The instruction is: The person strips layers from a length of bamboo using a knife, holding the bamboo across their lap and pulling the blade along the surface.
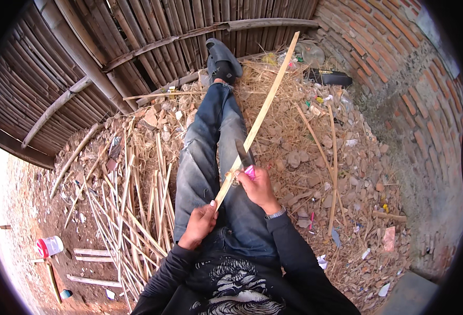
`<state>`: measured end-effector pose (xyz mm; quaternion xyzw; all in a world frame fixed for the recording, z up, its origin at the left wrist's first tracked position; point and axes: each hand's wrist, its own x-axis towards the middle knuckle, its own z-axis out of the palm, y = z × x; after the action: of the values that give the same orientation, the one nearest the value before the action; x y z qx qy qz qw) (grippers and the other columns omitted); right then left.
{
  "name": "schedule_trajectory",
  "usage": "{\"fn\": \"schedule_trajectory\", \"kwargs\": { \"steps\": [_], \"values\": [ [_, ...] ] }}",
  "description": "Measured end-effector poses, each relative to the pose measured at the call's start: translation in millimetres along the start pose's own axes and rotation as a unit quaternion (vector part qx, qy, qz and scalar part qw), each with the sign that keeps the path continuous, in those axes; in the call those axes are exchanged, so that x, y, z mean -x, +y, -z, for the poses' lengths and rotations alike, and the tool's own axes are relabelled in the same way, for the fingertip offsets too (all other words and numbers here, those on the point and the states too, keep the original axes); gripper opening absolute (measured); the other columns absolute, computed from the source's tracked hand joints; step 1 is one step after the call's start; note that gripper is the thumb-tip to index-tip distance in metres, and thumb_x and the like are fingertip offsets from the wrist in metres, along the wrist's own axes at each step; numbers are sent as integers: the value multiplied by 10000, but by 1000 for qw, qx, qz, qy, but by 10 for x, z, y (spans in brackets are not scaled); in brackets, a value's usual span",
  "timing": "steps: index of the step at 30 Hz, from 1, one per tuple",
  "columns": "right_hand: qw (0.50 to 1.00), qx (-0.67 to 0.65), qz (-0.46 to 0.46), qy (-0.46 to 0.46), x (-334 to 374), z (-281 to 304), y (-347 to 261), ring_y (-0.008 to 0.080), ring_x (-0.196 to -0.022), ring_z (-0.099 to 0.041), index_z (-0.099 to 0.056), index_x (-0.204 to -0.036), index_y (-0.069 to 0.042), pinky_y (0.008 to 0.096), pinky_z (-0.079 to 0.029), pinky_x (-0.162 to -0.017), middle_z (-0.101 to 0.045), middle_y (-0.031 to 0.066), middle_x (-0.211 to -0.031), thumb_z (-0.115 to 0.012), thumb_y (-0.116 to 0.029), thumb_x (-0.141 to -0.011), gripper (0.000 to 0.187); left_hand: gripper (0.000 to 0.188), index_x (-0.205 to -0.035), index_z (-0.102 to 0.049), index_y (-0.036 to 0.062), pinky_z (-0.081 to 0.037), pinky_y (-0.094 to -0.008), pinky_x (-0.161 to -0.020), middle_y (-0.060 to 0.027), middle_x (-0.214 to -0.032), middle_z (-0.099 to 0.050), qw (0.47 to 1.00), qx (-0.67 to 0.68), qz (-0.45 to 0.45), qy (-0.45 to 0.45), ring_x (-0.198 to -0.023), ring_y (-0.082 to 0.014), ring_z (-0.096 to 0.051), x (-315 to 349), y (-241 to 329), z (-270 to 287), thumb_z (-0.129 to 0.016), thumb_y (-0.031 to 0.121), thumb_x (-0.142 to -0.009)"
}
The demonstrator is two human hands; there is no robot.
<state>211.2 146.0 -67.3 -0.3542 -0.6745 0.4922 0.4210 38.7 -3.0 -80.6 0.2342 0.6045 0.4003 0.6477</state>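
A long pale bamboo strip (269,98) slants across my legs, its far end up towards the fence. My left hand (200,226) grips the near end, over my thighs. In my right hand (258,189) is a knife with a pink handle (250,171), closed in my fingers. Its dark blade (242,151) lies against the strip just above the hand. Small curled shavings (230,177) cling to the strip beside my right thumb. My outstretched legs in worn jeans (200,173) are under the strip.
A heap of split bamboo sticks (131,210) lies left of my legs. Farther left stands a white tub with a red rim (50,246). A bamboo fence (168,31) runs along the far side, a brick wall (420,105) along the right. Straw and rubble (294,157) cover the ground.
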Motion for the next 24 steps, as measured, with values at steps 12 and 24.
{"fn": "schedule_trajectory", "kwargs": {
  "steps": [12, 24],
  "values": [
    [993, 55, -27, 97, 107, 255, -313, 109, -703, -612, -708, -1012, 17, 284, -490, -658, -705, 41, -797, -699, -256, -984, 275, 589, -701, -585, 36, -413, -298, -542, -15, -580, -536, 981, -152, -81, 87, -550, -101, -502, 124, 58, 230, -458, 457, -1094],
    [995, 83, -48, -36, -3, 119, -422, 160, -591, -608, -727, -955, 22, 339, -467, -564, -670, 125, -694, -749, -317, -956, 340, 518, -751, -616, -5, -441, -420, -543, -154, -565, -554, 916, -293, -203, 183, -501, -275, -560, 226, 155, 29, -513, 386, -1074]
  ]
}}
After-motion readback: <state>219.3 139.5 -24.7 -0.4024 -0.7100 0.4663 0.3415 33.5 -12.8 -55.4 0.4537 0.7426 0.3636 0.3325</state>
